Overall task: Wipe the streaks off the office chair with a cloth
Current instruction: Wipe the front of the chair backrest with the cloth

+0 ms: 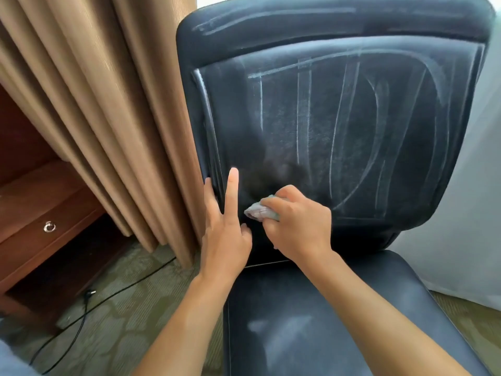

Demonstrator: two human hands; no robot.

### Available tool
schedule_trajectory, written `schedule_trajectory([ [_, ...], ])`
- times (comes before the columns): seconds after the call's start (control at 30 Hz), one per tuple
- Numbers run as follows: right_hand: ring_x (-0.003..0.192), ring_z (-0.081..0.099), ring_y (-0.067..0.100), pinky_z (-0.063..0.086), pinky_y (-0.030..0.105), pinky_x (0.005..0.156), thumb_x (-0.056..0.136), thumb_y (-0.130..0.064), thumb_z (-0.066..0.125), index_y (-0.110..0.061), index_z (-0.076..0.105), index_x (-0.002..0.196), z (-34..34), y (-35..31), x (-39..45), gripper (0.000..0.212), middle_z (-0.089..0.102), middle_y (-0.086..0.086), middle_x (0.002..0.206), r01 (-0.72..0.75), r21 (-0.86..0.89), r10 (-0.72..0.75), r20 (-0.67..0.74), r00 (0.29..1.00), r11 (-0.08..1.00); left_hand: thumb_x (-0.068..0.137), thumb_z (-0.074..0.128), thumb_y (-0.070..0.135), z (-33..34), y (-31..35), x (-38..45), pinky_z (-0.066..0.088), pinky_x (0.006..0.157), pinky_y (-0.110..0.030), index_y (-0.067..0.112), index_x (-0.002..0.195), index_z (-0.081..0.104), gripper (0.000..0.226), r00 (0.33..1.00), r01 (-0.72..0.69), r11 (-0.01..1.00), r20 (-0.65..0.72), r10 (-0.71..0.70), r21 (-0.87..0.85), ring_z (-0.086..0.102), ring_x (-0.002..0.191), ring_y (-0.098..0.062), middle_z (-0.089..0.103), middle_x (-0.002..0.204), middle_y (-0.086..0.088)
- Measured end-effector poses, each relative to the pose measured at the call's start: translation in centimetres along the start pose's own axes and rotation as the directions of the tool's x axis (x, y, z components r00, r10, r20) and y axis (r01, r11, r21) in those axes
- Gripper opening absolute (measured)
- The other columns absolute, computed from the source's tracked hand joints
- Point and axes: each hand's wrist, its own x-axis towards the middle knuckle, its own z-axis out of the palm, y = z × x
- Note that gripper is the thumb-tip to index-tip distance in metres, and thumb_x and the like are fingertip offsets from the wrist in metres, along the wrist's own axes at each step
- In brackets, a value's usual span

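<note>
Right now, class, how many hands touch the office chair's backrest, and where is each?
2. The left hand rests open against the backrest's lower left edge. The right hand grips the cloth against the lower middle, beside it.

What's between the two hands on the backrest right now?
Head view: only bare dark backrest, a narrow strip. The left hand lies flat at the backrest's left edge; the right hand grips the cloth, whose tip pokes toward the left hand without touching it.
</note>
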Motion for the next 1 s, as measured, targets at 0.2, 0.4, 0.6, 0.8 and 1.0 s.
schedule_trajectory([
  [0.2, 0.078, 0.065, 0.02, 0.044, 0.026, 0.051, 0.082, -0.013, 0.073, -0.024, 0.076, 0.105, -3.3, -3.7, 6.4, 0.025, 0.067, 0.0, 0.116, 0.071, -0.009, -0.07, -0.335, 0.94, 0.997, 0.096, 0.056, -0.001, -0.1, -0.1, 0.1, 0.054, 0.073, -0.038, 0.072, 0.147, -0.02, 0.117, 1.0, 0.004, 0.999, 0.006, -0.004, -0.036, 0.063, 0.12, -0.034, -0.024, 0.171, 0.013],
  [0.4, 0.081, 0.065, 0.022, 0.047, 0.027, 0.052, 0.084, -0.012, 0.072, -0.02, 0.077, 0.113, 2.4, -3.6, 3.4, 0.03, 0.068, 0.001, 0.109, 0.11, 0.026, -0.096, -0.319, 0.943, 0.994, 0.089, 0.075, 0.01, -1.3, -1.0, 0.6, 0.049, 0.096, -0.037, 0.06, 0.151, -0.026, 0.128, 0.997, 0.027, 0.993, -0.064, -0.035, -0.113, 0.043, 0.149, -0.023, 0.0, 0.173, 0.023],
  [0.6, 0.069, 0.06, 0.016, 0.044, 0.027, 0.041, 0.073, -0.012, 0.084, -0.032, 0.073, 0.094, 2.6, 2.3, -4.4, 0.031, 0.061, -0.009, 0.1, 0.201, -0.027, -0.198, 0.088, 0.976, 0.979, 0.092, 0.068, 0.009, -1.1, -0.1, 0.6, 0.054, 0.097, -0.049, 0.054, 0.156, -0.023, 0.12, 0.998, -0.031, 0.999, -0.054, 0.03, -0.023, 0.038, 0.149, -0.026, -0.007, 0.173, 0.016],
  [0.8, 0.077, 0.068, 0.021, 0.038, 0.022, 0.053, 0.081, -0.016, 0.076, -0.026, 0.079, 0.102, -5.4, -0.8, 4.4, 0.024, 0.069, 0.002, 0.116, 0.165, -0.045, -0.171, -0.253, 0.952, 0.985, 0.095, 0.062, 0.006, 0.6, 1.0, 0.8, 0.057, 0.077, -0.044, 0.06, 0.151, -0.028, 0.119, 1.0, 0.015, 0.992, -0.028, -0.011, 0.126, 0.068, 0.098, -0.036, -0.015, 0.172, -0.013],
  [1.0, 0.082, 0.067, 0.029, 0.034, 0.028, 0.055, 0.083, -0.012, 0.07, -0.024, 0.075, 0.107, -5.2, -4.7, 14.6, 0.027, 0.066, 0.003, 0.116, 0.165, -0.184, -0.213, -0.282, 0.935, 0.969, 0.095, 0.057, -0.003, 1.3, 0.7, 1.2, 0.053, 0.073, -0.034, 0.053, 0.156, -0.026, 0.118, 0.999, 0.0, 0.983, -0.047, 0.009, 0.183, 0.059, 0.121, -0.042, -0.009, 0.171, -0.019],
])
